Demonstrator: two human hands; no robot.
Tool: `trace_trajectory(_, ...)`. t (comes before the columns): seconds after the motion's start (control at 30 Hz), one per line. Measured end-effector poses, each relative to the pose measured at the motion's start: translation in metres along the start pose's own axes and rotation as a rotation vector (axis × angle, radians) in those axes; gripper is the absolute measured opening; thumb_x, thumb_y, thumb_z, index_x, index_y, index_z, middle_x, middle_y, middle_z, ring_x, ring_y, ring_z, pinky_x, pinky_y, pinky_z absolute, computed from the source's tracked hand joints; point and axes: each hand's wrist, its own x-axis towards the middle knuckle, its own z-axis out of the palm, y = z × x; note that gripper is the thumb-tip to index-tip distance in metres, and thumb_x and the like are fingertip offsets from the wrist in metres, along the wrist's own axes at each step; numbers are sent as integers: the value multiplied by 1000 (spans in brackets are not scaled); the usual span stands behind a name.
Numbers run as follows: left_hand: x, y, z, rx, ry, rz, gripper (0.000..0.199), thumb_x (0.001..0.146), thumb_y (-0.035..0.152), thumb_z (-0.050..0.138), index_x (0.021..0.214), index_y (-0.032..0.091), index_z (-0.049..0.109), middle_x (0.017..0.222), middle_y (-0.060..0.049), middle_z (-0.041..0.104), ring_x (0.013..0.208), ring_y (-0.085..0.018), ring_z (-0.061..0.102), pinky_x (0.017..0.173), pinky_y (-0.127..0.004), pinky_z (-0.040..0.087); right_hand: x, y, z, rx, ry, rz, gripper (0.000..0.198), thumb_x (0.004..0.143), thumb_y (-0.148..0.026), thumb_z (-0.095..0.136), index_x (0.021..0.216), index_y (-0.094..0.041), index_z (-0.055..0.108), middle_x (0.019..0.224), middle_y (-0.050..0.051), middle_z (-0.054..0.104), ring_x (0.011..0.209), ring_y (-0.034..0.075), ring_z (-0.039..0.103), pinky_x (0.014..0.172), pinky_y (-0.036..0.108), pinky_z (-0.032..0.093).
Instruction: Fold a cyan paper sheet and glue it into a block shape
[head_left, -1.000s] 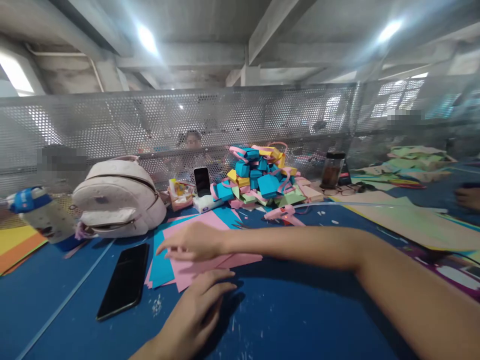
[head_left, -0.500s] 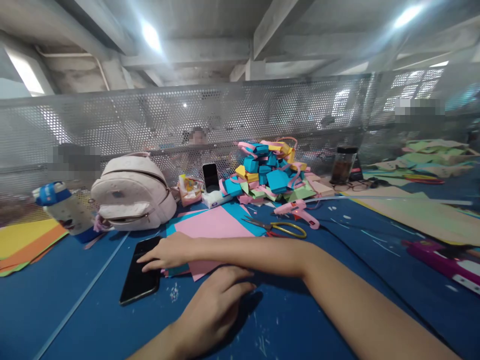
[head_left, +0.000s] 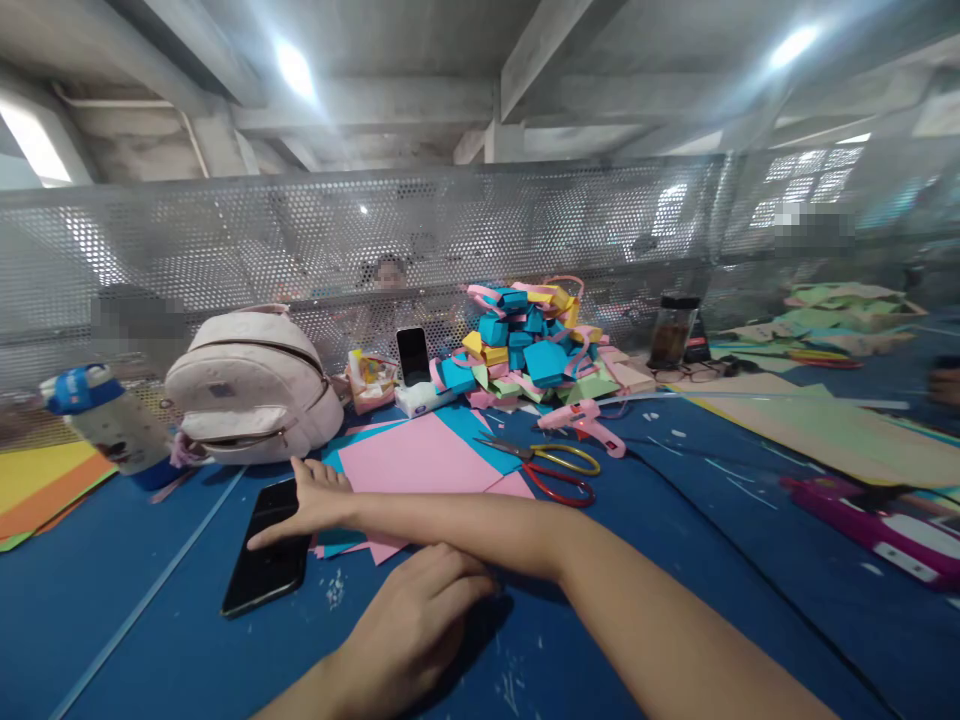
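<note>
My right forearm reaches across to the left, and my right hand (head_left: 319,503) is over a black smartphone (head_left: 271,550) lying flat on the blue table. Its fingers are apart, with the thumb stretched over the screen and the other fingers past the phone's upper right edge. Nearer to me, my left hand (head_left: 420,620) rests on the table, loosely curled, with nothing visible in it. Beneath and beyond the right forearm lie pink and blue paper sheets (head_left: 420,455). Scissors (head_left: 536,462) with one red and one yellow handle lie open beside the paper.
Behind are a white backpack (head_left: 255,390), a bottle (head_left: 112,425), a propped phone (head_left: 412,357) and a heap of folded paper pieces (head_left: 525,345). A pink glue gun (head_left: 585,425) trails a black cord. A magenta device (head_left: 870,530) lies right. A perforated metal screen (head_left: 600,220) stands behind.
My right hand has shifted left with its thumb spread wider and its fingers raised. The forearm sits lower, uncovering the scissors' red handle. The whole view has turned slightly right.
</note>
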Motion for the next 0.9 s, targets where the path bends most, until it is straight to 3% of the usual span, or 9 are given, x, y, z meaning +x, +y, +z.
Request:
trace_trajectory(0.2, 0, 2, -1, 21, -12, 7, 40, 92, 7, 37, 127, 20, 51, 118, -11, 64, 106, -22, 60, 89, -35, 50, -3, -2, 0, -40, -40, 0, 142, 46, -70, 81, 156, -22, 4, 161, 18, 7, 147, 38, 9, 114, 58, 19)
trace_trajectory(0.37, 0, 1, 0, 22, -31, 4, 43, 90, 5, 36, 128, 20, 51, 119, -11, 63, 107, -23, 59, 90, -36, 50, -2, 0, -1, -64, -75, 5, 143, 47, -74, 77, 156, -23, -1, 162, 17, 2, 148, 37, 5, 116, 56, 17)
trace_trajectory(0.73, 0, 1, 0, 30, -12, 13, 42, 90, 4, 37, 126, 20, 51, 117, -11, 63, 105, -22, 59, 88, -35, 49, 2, 5, 4, -55, -35, -11, 143, 44, -71, 81, 155, -22, 6, 161, 17, 10, 147, 39, 11, 115, 58, 19)
trace_trajectory(0.9, 1, -1, 1, 6, -11, 12, 44, 88, 1, 39, 126, 19, 51, 120, -11, 62, 107, -23, 58, 90, -36, 48, 5, 1, 3, 30, 5, 42, 129, 54, -75, 74, 154, -20, 15, 159, 16, 21, 146, 36, 18, 115, 54, 20)
